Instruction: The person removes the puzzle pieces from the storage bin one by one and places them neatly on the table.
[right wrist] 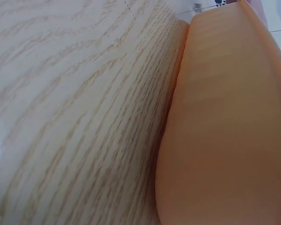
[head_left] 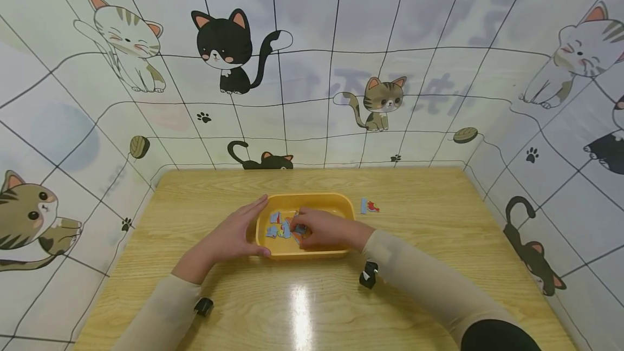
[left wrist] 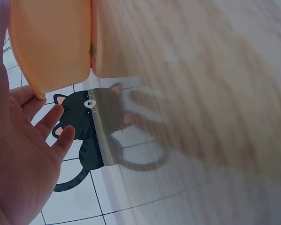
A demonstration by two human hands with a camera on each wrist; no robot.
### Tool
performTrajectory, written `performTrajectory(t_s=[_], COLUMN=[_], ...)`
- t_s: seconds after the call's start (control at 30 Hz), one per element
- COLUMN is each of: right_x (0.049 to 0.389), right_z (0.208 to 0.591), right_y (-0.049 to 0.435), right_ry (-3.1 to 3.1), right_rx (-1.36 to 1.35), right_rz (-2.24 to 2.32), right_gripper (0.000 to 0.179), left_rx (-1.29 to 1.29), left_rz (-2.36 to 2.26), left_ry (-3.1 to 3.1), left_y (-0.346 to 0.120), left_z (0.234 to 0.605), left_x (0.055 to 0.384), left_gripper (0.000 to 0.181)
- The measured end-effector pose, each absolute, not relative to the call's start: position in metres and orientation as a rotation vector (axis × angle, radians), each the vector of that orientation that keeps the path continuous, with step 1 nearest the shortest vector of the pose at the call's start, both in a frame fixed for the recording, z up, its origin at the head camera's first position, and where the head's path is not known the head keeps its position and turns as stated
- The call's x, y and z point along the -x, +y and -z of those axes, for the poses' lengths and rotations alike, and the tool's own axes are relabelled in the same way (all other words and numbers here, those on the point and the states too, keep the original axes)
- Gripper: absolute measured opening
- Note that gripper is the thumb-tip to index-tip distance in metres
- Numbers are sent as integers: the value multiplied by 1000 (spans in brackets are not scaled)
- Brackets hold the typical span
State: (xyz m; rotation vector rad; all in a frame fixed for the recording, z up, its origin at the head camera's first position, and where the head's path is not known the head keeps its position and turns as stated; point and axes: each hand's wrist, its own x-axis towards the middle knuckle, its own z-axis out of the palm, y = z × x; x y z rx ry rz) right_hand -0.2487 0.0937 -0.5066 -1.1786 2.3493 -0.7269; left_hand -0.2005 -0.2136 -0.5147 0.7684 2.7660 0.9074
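Note:
A yellow plastic tray [head_left: 336, 254] stands on the table with several small puzzle pieces [head_left: 272, 232] in its left half, mostly light blue with bits of red and orange. My left hand [head_left: 239, 232] spans the tray's left end, fingers extended at the far corner and thumb at the near corner. In the left wrist view its fingertips [left wrist: 39, 96] touch the rim. My right hand [head_left: 322, 229] reaches over the near rim into the tray, its fingers bent down among the pieces. I cannot tell whether it pinches one. The right wrist view shows only the tray's outer wall [right wrist: 229, 117] and the table.
Two loose puzzle pieces, one light blue strip [head_left: 363, 206] and one red piece [head_left: 372, 207], lie on the wooden table [head_left: 414, 194] right of the tray. Cloth walls [head_left: 312, 69] printed with cats and grid lines surround the table at the back and sides.

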Motion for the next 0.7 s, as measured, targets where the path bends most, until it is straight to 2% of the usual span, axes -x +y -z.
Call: performTrajectory(t_s=[0.7], right_x=[251], right_z=[516], right_y=[90], right_ry=[2371], right_rx=[1150], right_rz=[733], right_gripper=[25], left_rx=[-770], left_rz=[-920], left_ry=[2764], left_y=[-213], left_z=[513], left_x=[199], left_gripper=[133])
